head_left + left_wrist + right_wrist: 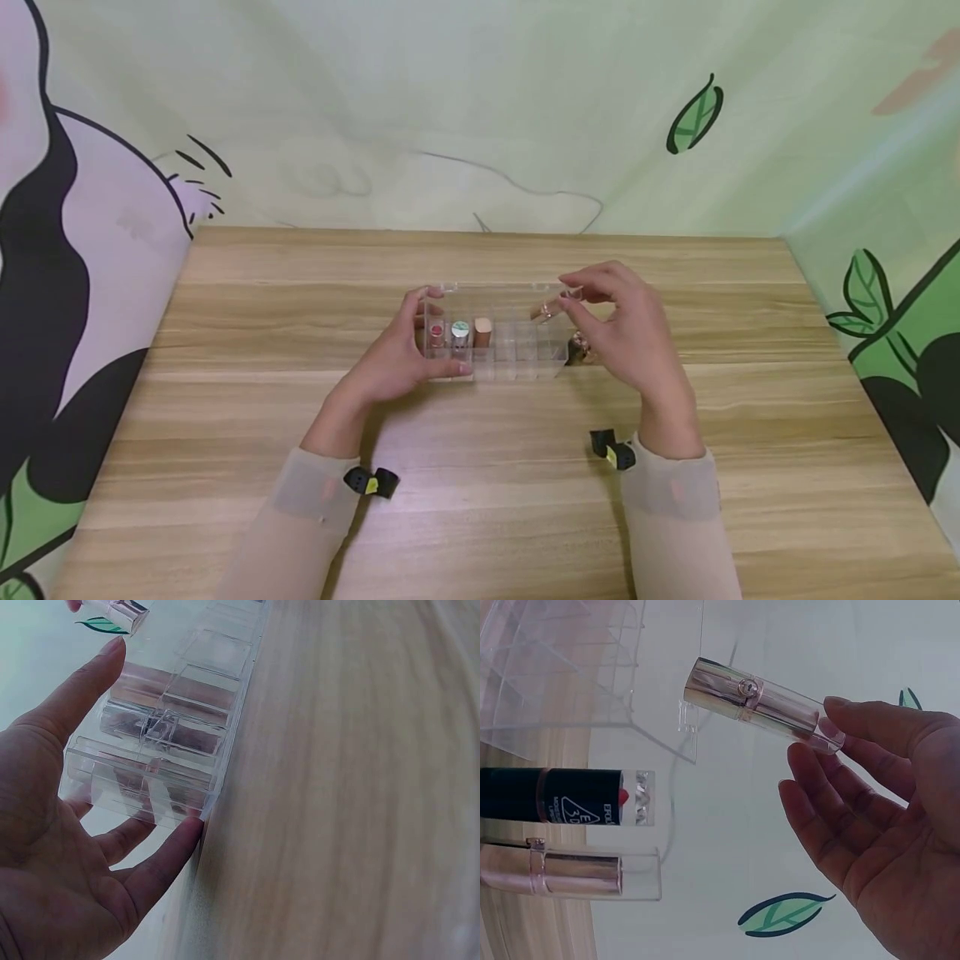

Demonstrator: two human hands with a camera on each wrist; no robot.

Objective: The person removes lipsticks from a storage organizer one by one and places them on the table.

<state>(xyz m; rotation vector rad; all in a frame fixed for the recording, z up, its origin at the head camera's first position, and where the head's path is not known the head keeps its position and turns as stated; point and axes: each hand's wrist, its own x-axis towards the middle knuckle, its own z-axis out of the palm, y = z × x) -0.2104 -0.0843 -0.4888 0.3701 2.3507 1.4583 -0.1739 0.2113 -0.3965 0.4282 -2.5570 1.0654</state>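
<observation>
My left hand (pixel 390 354) grips the left end of a clear plastic lipstick organizer (pixel 525 368), thumb along its front and fingers around the end. Three lipsticks occupy compartments at that end: one with a red top (pixel 437 335), one with a shiny silver top (pixel 460 335) and a brown one (pixel 482 335). Over the organizer's right part, my right hand (pixel 626 325) pinches a rose-gold lipstick (pixel 754 701) by its clear cap. The lipstick is tilted, its metallic base pointing toward the organizer. In the right wrist view its base overlaps the organizer's upper edge.
Just right of the organizer stand a black lipstick (pixel 577 796) and another rose-gold lipstick (pixel 577 874), partly hidden by my right hand in the head view. Underneath is a wood-grain table (pixel 487 483). A printed wall covering (pixel 450 108) rises behind the table's back edge.
</observation>
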